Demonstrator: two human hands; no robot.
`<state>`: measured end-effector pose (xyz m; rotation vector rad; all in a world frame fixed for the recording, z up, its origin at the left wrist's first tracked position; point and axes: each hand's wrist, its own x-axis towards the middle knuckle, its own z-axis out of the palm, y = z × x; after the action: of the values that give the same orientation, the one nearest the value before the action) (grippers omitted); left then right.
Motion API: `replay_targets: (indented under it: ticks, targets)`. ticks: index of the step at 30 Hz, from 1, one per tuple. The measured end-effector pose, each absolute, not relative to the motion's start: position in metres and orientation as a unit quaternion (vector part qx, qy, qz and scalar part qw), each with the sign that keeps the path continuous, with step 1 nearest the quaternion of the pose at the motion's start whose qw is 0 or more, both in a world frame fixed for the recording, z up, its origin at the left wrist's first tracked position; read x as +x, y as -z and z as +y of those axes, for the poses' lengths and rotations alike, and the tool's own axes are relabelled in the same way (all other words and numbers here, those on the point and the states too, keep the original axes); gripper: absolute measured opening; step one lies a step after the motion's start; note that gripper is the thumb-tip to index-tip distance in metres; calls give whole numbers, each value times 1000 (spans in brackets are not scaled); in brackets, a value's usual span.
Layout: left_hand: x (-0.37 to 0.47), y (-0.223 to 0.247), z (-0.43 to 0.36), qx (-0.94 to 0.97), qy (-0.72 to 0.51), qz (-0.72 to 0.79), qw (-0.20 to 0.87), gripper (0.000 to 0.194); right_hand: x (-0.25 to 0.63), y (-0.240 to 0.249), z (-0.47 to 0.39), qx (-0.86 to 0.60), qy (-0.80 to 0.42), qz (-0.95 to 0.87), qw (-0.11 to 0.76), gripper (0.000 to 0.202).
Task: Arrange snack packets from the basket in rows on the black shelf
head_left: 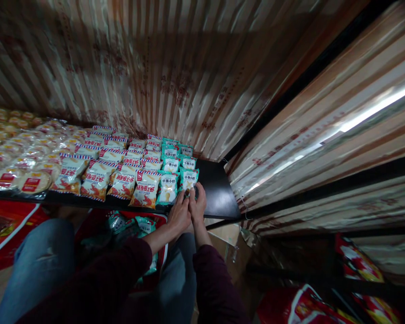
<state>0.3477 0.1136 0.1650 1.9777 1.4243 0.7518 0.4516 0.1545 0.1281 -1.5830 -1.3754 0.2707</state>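
Both hands meet at the front edge of a black shelf (219,186). My left hand (181,211) and my right hand (197,202) touch side by side, their fingers closed round the lower end of a teal-and-white snack packet (189,177). That packet stands at the right end of the front row, leaning back. Just to its left is another teal packet (168,188), and more teal ones (171,164) are lined up behind. Orange-and-white packets (146,188) with striped tops fill the rows further left.
Round wrapped biscuits (35,181) cover the shelf's left part. Below the shelf, a red container (164,261) between my knees holds teal packets (145,225). Striped curtains (175,67) hang behind; red packages (303,306) lie low at right.
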Motion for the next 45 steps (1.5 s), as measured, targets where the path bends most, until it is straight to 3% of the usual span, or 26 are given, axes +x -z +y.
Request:
replay_targets:
  ticks: [16,25,32,45]
  targets:
    - [319,-150,81,778,-313,471,273,42,435,-120,111,-678,-61,-567,465,39]
    - [306,-155,69,770,-328,524,159,51,432,-126,140,-676,-20,-608,415,53]
    - [304,-135,80,783,-287,538,122,57,427,-125,160,-709,-25,-594,379,79]
    - [312,-135,90,801,-264,527,102,54,432,-116,153,-716,-45,-606,344,67]
